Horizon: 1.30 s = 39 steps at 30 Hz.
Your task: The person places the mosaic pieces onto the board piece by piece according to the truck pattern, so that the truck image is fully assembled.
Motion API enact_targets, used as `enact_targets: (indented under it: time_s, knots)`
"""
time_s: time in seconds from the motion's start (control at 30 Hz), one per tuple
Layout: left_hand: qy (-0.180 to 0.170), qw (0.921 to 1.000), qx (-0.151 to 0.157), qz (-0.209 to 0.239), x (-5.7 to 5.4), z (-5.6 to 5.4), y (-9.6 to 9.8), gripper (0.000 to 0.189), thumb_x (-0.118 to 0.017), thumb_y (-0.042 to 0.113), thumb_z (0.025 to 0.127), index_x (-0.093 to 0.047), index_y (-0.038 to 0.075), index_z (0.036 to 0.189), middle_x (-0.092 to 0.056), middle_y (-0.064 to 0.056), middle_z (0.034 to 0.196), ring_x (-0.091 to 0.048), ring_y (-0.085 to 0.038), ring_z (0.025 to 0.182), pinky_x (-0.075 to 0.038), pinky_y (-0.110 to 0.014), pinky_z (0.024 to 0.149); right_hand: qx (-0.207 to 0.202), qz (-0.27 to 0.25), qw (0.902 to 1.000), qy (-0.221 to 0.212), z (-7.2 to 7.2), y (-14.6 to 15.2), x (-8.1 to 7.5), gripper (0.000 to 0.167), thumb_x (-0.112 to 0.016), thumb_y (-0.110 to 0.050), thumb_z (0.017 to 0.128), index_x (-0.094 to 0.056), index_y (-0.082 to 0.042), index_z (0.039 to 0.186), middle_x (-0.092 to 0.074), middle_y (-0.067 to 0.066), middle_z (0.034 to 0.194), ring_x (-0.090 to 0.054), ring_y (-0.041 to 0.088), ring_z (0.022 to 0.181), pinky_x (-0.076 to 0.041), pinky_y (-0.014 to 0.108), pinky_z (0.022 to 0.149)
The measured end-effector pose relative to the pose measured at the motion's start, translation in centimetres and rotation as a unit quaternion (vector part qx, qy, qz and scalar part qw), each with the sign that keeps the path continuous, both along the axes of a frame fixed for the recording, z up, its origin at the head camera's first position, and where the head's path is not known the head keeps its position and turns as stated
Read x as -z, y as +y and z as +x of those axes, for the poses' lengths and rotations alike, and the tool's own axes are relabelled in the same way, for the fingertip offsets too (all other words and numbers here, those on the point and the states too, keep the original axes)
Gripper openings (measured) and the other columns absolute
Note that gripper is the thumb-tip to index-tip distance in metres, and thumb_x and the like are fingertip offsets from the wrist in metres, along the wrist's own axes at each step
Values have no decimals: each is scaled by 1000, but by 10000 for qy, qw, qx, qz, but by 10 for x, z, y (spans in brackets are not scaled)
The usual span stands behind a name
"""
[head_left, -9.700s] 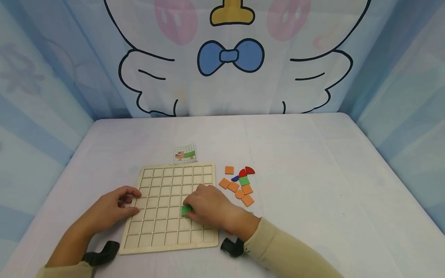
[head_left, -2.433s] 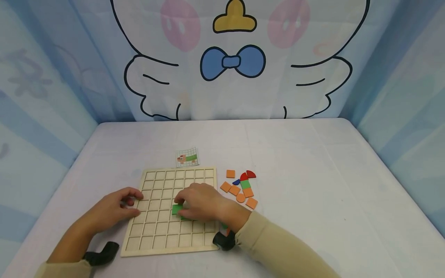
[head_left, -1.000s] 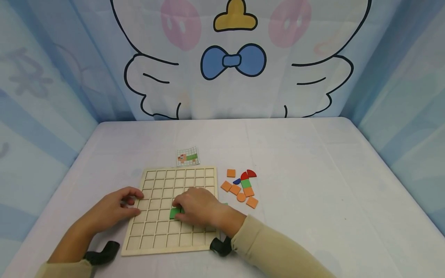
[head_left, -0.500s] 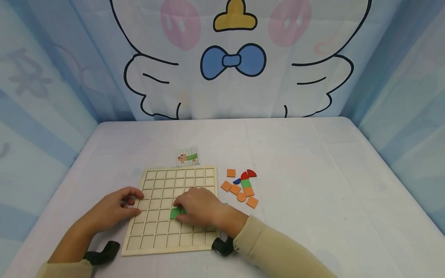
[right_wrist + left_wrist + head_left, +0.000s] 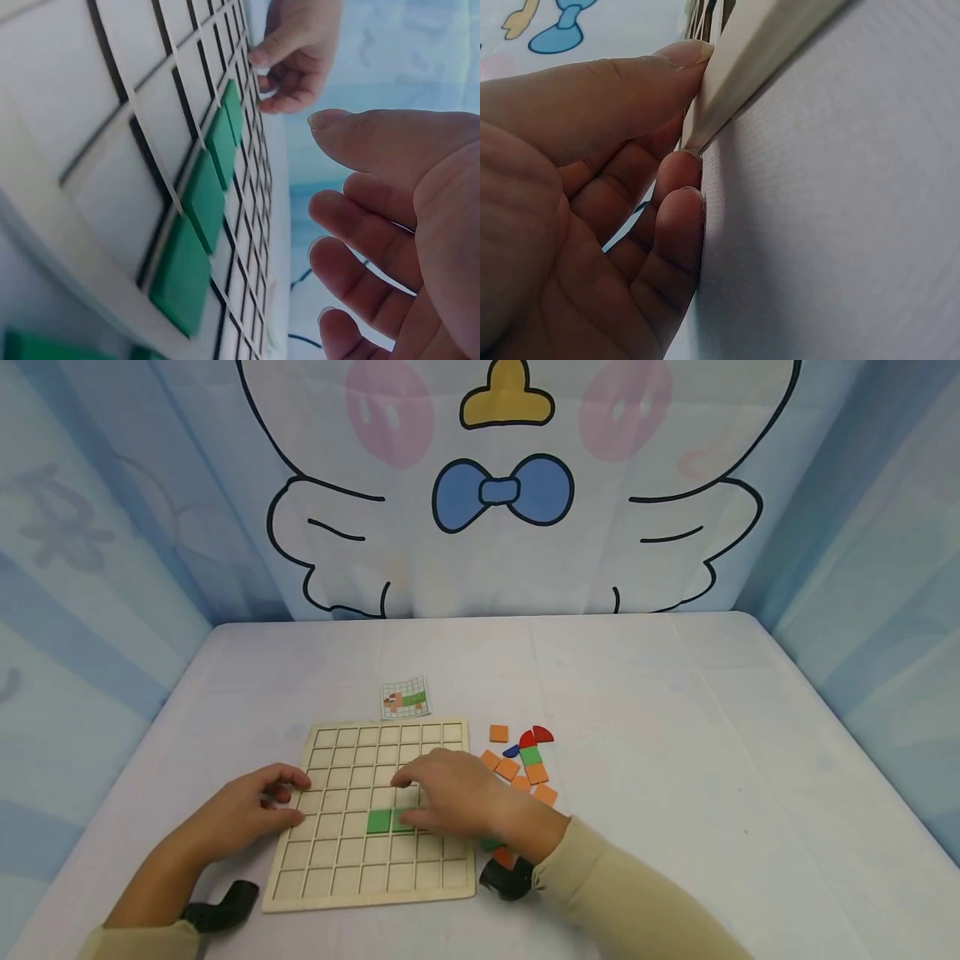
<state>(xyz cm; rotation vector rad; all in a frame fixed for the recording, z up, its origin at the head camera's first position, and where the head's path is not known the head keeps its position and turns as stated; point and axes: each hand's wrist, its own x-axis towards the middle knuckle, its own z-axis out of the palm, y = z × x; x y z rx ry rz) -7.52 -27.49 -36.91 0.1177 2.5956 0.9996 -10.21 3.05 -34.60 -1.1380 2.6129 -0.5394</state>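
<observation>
A wooden grid board [image 5: 326,852] lies on the table with green square tiles [image 5: 378,822] set in its cells. In the right wrist view several green tiles [image 5: 202,199] form one straight row. My right hand [image 5: 453,793] hovers over the row, thumb and fingers apart and holding nothing; it hides part of the row in the head view. At the board's left edge, the thumb and index fingertips of my left hand [image 5: 240,806] touch the rim. The left wrist view shows that thumb [image 5: 682,54] against the board's side, the other fingers loosely bent beside it.
Right of the board lie loose orange squares [image 5: 498,733], an orange circle, red quarter-round pieces [image 5: 543,734], a small blue piece [image 5: 511,751] and a green square [image 5: 530,756]. More green and orange pieces [image 5: 503,857] show below the right wrist. A picture card [image 5: 405,700] lies behind the board.
The green row has grown leftward by one tile since the earliest frame. My right hand pressed the leftmost tile, then let go and moved right. The left hand has stayed at the edge.
</observation>
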Motion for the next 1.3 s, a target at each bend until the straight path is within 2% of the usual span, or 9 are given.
enact_targets:
  time_s: [0.17, 0.4, 0.57, 0.77, 1.0, 1.13, 1.3]
  knots:
    - [13, 10000, -35, -27, 0, 0, 1, 42, -77, 21, 87, -60, 5, 123, -56, -8, 105, -52, -23, 90, -43, -40, 77, 210, -141, 9996, -134, -3, 17, -7, 42, -70, -36, 93, -67, -16, 130, -66, -6, 123, -56, 15, 118, -46, 31, 93]
    - [31, 10000, -53, -39, 0, 0, 2, 43, -77, 20, 87, -59, 5, 123, -55, -7, 104, -51, -23, 89, -42, -40, 76, 508, -484, 9970, -327, -5, 44, -12, 41, -70, -33, 92, -67, -11, 128, -66, -2, 122, -60, 18, 106, -48, 34, 85]
    - [38, 10000, -60, -69, 0, 0, 2, 43, -77, 20, 87, -59, 5, 123, -55, -7, 104, -51, -23, 89, -42, -40, 77, 695, -712, 9950, -131, -8, 67, -7, 41, -71, -34, 92, -68, -9, 124, -68, -1, 118, -63, 17, 98, -49, 33, 83]
    - [40, 9999, -86, -127, 1, 0, 2, 43, -77, 20, 86, -60, 5, 122, -56, -7, 104, -51, -23, 90, -42, -40, 77, 933, -612, 9937, 123, -13, 94, 2, 34, -73, -31, 91, -71, -12, 119, -69, -3, 102, -57, 16, 88, -46, 32, 76]
    - [50, 9999, -78, -129, 1, 0, 2, 43, -78, 20, 86, -60, 5, 122, -56, -7, 104, -51, -23, 90, -42, -40, 77, 1243, -497, 9909, -156, -18, 115, 11, 32, -74, -26, 89, -73, -12, 118, -70, -4, 108, -59, 18, 97, -48, 38, 86]
    - [48, 9999, -85, -125, 2, -1, 1, 43, -77, 20, 86, -60, 5, 122, -55, -7, 104, -51, -24, 90, -42, -40, 76, 1460, -432, 9880, -271, -19, 121, 15, 33, -74, -27, 89, -73, -13, 119, -68, -6, 104, -56, 17, 93, -47, 37, 83]
    - [34, 9999, -96, -121, 1, 0, 1, 42, -77, 19, 86, -60, 5, 122, -56, -7, 104, -51, -24, 91, -43, -40, 77, 1677, -326, 9850, -246, -19, 129, 19, 36, -74, -32, 90, -71, -12, 120, -64, -1, 100, -53, 19, 91, -47, 37, 80]
